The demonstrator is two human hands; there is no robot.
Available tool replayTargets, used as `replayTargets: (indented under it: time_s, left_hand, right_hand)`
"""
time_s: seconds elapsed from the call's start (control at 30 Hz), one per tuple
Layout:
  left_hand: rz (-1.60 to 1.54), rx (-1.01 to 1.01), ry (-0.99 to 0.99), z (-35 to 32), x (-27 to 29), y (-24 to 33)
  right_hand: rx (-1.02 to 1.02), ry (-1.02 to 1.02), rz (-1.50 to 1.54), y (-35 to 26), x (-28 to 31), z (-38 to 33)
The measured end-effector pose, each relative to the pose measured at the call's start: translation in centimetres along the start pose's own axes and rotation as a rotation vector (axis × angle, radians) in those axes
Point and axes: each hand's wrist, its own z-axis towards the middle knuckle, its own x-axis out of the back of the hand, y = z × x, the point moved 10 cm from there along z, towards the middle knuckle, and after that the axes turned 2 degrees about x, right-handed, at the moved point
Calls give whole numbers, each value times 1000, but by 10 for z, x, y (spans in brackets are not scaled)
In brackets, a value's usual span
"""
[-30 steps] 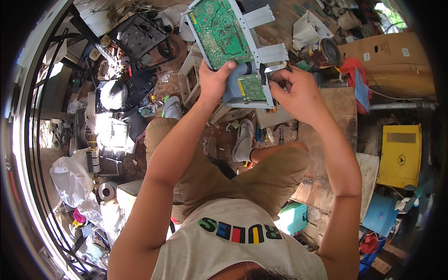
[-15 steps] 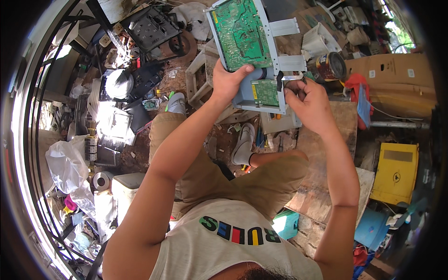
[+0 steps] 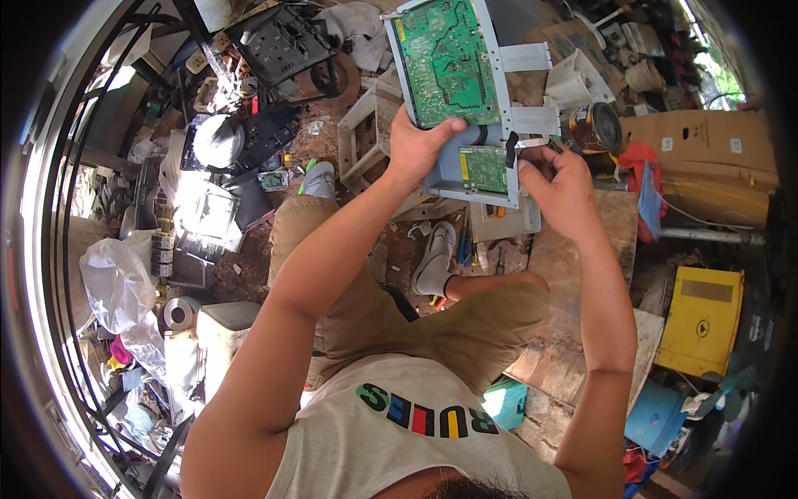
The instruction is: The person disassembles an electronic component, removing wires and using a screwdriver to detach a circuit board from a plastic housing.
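Note:
My left hand [image 3: 418,148] grips the lower left side of a metal chassis [image 3: 502,79], its thumb lying over the front. A large green circuit board [image 3: 445,62] fills the chassis's upper part, and a smaller green board [image 3: 484,169] sits below it. Two pale metal tabs [image 3: 527,58] jut from the chassis's right side. My right hand [image 3: 561,183] is closed at the lower right edge, its fingers about a pale flat strip [image 3: 534,142]. That strip meets a piece of black tape [image 3: 511,150] on the chassis edge. Some of my right fingertips are hidden.
A wooden board [image 3: 573,283] lies right of my legs, with a yellow box [image 3: 701,320] and a blue container [image 3: 659,416] beyond. Cardboard boxes [image 3: 706,158] and a round can [image 3: 594,127] stand at the far right. Electronic scrap and a plastic bag [image 3: 116,279] crowd the left.
The chassis has shifted slightly to the right, together with both hands. My left hand still grips it, and my right hand stays at the strip.

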Motion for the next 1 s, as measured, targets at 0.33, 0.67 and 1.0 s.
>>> replayTargets:
  time_s: [0.33,0.67,1.0]
  left_hand:
    - [40,14,-10,-3,-4,5]
    - [48,32,10,-2,-1,-4]
    - [61,35,28,-2,0,-2]
  right_hand:
    - [34,-39,11,3,0,-2]
    - [2,-40,-31,3,0,-4]
    - [78,3,-61,0,2,-3]
